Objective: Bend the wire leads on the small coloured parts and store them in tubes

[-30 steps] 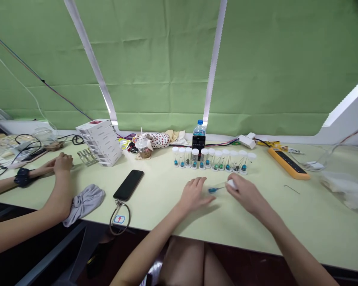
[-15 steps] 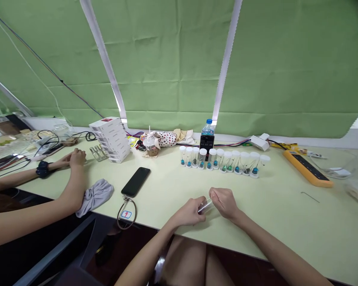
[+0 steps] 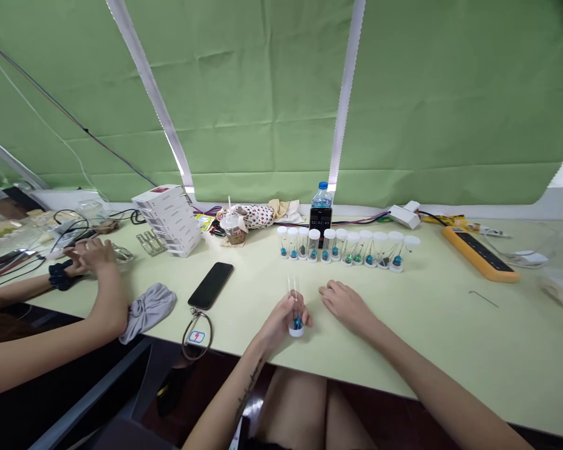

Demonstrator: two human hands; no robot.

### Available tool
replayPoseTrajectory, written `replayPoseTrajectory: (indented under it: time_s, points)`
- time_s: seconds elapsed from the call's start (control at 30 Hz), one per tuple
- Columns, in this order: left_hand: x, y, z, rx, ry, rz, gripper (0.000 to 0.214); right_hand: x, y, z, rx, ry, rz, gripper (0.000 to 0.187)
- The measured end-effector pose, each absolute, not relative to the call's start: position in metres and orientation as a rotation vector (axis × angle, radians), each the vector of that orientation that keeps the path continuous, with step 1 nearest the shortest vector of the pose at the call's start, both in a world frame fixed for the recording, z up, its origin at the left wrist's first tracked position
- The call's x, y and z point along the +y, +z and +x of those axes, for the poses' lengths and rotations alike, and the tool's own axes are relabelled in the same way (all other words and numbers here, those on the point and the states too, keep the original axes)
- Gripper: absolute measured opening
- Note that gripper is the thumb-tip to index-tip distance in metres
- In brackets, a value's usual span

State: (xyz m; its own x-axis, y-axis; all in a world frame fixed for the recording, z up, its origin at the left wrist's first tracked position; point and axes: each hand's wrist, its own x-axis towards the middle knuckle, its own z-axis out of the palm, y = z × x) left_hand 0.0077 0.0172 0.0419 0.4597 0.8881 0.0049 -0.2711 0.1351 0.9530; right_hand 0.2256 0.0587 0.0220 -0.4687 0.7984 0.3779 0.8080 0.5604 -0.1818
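My left hand point(image 3: 281, 320) grips a small clear vial point(image 3: 295, 307) that stands upright on the pale table point(image 3: 422, 325), white cap down, with a blue-headed piece at its bottom. Just to its right, my right hand point(image 3: 343, 301) rests on the table with fingers loosely spread and nothing in it. Behind both hands a row of several white-capped vials point(image 3: 342, 247) with blue and green pieces inside stands across the table.
A black phone point(image 3: 211, 284) with a key ring lies to the left, beside a grey cloth point(image 3: 146, 309). Another person's arms point(image 3: 82, 294) rest at the far left. White boxes point(image 3: 169, 219), a water bottle point(image 3: 321, 209), an orange power strip point(image 3: 479, 261) and a thin hex key point(image 3: 483, 299) are also on the table.
Both hands held the vial on its side half a second ago. Now the left hand holds it upright on the table and the right hand has let go and moved right.
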Motion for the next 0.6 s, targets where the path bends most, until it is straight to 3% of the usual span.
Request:
replayPoseTrajectory:
  time_s: [0.1,0.17,0.37,0.47,0.6]
  points:
    - [0.017,0.04,0.008,0.72,1.116,1.216,0.039,0.052,0.018,0.221,-2.275,-0.004,-1.347,0.023]
    - [0.015,0.037,0.008,0.775,1.182,1.249,0.042,0.043,0.021,0.216,-2.114,0.228,-1.334,0.029]
    - [0.011,0.032,0.018,0.742,1.288,1.232,0.045,0.016,0.022,0.164,-1.182,1.575,-1.019,0.037]
    - [0.008,0.031,0.017,0.752,1.184,1.272,0.051,0.018,0.019,0.146,-0.873,1.684,-0.919,0.03]
    - [0.003,0.022,-0.003,1.014,1.189,1.419,0.065,0.031,0.026,0.145,-0.962,1.394,-1.01,0.034]
